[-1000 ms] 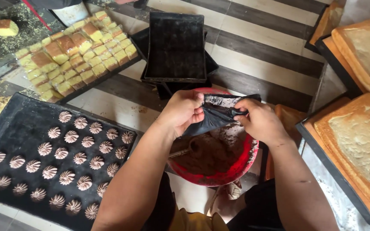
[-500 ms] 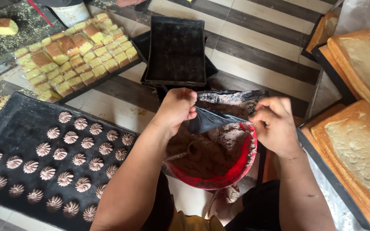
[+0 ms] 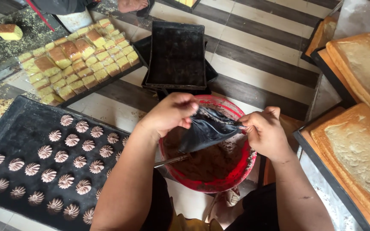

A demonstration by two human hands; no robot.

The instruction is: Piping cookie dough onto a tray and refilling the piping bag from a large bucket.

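My left hand and my right hand each grip one side of a dark piping bag, stretched between them over a red bowl. The bowl holds brown batter and a metal utensil handle pokes out on its left side. To my left lies a black baking tray with several rows of piped brown-and-white swirls.
Empty black trays are stacked beyond the bowl on the striped floor. A tray of cut yellow cake pieces lies at the far left. Trays with sheet cakes stand along the right. Another person's foot shows at the top.
Both hands have pulled the piping bag's opening wider and lifted it slightly over the bowl. The view has shifted a little; the bowl now sits lower right.
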